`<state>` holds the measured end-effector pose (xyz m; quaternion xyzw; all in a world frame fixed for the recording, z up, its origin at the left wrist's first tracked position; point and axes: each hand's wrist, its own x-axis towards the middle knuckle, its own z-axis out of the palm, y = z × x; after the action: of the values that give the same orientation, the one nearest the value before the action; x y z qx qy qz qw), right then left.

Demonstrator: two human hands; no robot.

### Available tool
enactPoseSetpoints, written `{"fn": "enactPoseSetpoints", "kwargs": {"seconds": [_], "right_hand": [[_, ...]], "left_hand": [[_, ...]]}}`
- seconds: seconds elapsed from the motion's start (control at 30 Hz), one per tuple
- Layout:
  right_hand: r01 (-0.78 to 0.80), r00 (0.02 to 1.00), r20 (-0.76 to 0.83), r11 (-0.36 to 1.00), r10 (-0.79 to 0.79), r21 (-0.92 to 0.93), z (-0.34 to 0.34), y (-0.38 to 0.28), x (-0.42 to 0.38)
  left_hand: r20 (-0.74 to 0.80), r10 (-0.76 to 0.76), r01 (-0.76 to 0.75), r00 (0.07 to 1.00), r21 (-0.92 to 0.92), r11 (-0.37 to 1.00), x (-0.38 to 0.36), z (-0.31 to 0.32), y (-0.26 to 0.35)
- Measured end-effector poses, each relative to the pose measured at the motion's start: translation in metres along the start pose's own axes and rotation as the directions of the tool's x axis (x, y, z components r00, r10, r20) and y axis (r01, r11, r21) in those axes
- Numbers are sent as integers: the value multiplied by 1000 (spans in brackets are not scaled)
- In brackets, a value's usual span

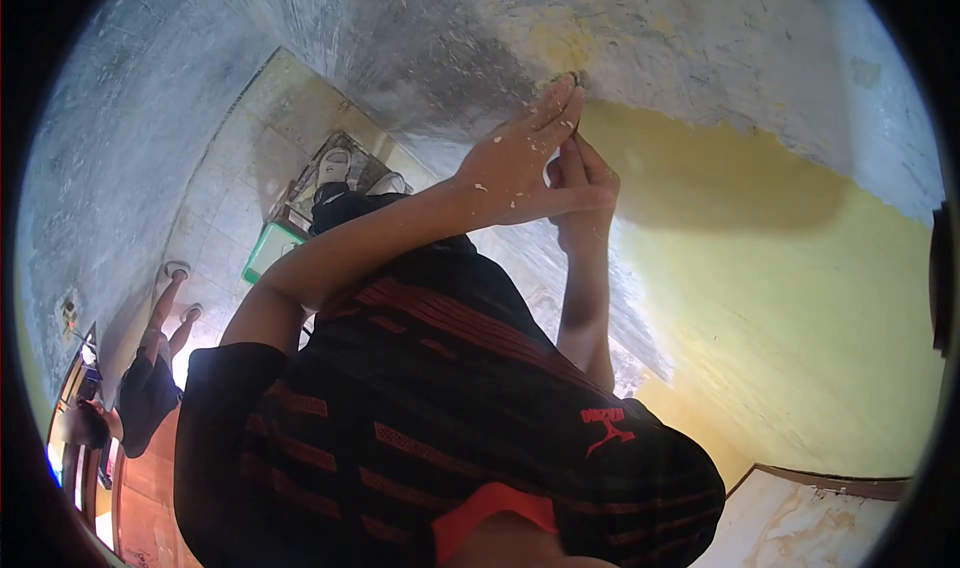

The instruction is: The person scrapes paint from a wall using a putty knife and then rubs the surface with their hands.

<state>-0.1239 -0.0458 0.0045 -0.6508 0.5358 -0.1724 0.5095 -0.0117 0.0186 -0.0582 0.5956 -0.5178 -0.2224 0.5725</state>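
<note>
My left hand (515,168), flecked with pale specks, reaches across to the wall with its fingers together. Its fingertips meet a small dark thing (577,78), too little of which shows to name, where grey plaster (690,68) borders yellow paint (740,178). Just below and to the right, my right hand (590,183) has bent fingers closed around something thin, mostly hidden. The two hands touch or overlap near the left thumb.
Below me, a shoe (334,164) rests on a raised stand (290,183), beside a green-rimmed object (268,252). Another person (148,393) is on the tiled floor (225,193) at the left. A framed panel (810,528) is at the lower right.
</note>
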Motion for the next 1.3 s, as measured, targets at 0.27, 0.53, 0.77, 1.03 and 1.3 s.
{"fn": "enactPoseSetpoints", "kwargs": {"seconds": [0.27, 0.53, 0.77, 1.03, 1.3], "right_hand": [[73, 997, -3, 997, -73, 32, 8, 4, 5], [-12, 1000, 20, 998, 11, 57, 6, 19, -1], [103, 994, -43, 993, -105, -53, 20, 15, -1], [223, 973, -62, 974, -221, 40, 29, 51, 6], [175, 984, 28, 983, -174, -53, 7, 33, 19]], "left_hand": [[7, -13, 13, 1000, 25, 1000, 0, -2, 0], [5, 1, -1, 1000, 12, 1000, -2, -1, -8], [-1, 57, -57, 998, -7, 998, -5, 8, -21], [56, 73, -72, 996, -12, 997, -2, 3, -19], [-55, 102, -109, 993, -157, 982, -2, 20, -24]]}}
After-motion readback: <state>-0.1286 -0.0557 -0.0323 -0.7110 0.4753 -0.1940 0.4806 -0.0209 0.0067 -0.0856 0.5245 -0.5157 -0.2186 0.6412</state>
